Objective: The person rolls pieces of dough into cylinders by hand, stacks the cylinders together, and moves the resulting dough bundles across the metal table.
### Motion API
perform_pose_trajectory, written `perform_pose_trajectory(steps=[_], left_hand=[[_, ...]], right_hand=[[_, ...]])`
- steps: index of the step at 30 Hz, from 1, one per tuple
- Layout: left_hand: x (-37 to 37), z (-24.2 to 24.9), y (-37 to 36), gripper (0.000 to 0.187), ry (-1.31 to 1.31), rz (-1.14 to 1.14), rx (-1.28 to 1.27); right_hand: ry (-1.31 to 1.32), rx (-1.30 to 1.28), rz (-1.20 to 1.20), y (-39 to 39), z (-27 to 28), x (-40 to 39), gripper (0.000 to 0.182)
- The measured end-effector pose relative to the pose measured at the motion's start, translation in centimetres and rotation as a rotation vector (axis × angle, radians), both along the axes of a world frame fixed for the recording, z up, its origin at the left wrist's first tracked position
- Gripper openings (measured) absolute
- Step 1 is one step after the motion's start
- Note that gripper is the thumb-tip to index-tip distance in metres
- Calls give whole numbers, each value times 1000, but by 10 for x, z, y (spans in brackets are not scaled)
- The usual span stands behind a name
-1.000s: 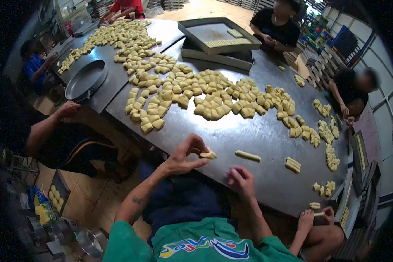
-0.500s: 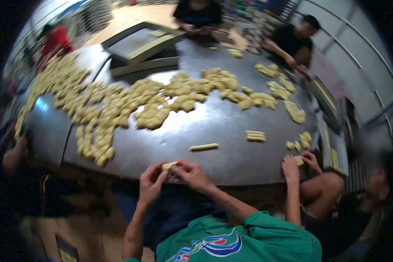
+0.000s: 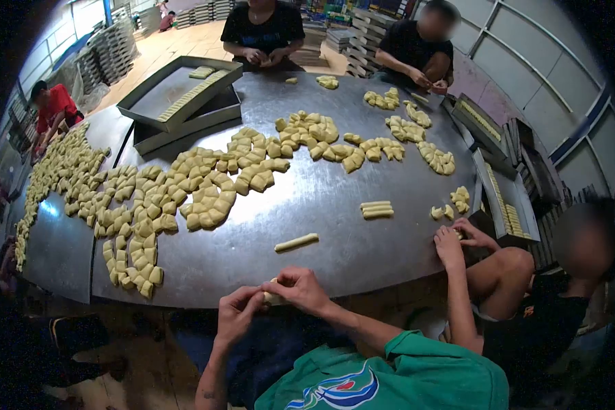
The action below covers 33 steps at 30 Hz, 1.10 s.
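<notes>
My left hand (image 3: 237, 316) and my right hand (image 3: 302, 290) meet at the near edge of the metal table (image 3: 335, 256). Between their fingertips they pinch a small piece of pale yellow dough (image 3: 272, 295), mostly hidden by the fingers. Just beyond them, a single dough stick (image 3: 296, 242) lies slanted on the tabletop. Farther right rests a short stack of dough sticks (image 3: 377, 210), side by side. Many cut dough lumps (image 3: 208, 203) spread in a winding band across the table's middle and left.
Two metal trays (image 3: 184, 116) are stacked at the back left, the upper one holding dough sticks. More trays (image 3: 506, 195) with sticks stand at the right edge. A co-worker's hands (image 3: 458, 239) handle dough at my right; other people (image 3: 263, 34) work around the table.
The view has shifted and become sharper. My hands have drawn closer together, and the dough piece between them is more covered by my fingers.
</notes>
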<state>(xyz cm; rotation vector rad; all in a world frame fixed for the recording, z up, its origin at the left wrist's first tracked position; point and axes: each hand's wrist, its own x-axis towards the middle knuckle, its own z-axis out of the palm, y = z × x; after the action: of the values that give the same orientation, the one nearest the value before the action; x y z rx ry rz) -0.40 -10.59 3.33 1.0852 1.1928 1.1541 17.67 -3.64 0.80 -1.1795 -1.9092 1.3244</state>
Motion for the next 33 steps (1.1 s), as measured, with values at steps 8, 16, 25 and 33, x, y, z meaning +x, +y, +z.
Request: perform_pose_trajectory(steps=[8, 16, 25, 33], left_hand=[[0, -14, 12, 22, -25, 25, -117], [2, 9, 27, 24, 158, -87, -279], [-1, -28, 30, 33, 1006, 46, 26], [-33, -63, 23, 31, 856, -30, 284]], right_hand=[[182, -28, 57, 2, -10, 12, 21], [-11, -302, 281, 24, 14, 18, 26], [-444, 307, 94, 20, -36, 5, 37], [-122, -270, 280, 44, -25, 37, 33]])
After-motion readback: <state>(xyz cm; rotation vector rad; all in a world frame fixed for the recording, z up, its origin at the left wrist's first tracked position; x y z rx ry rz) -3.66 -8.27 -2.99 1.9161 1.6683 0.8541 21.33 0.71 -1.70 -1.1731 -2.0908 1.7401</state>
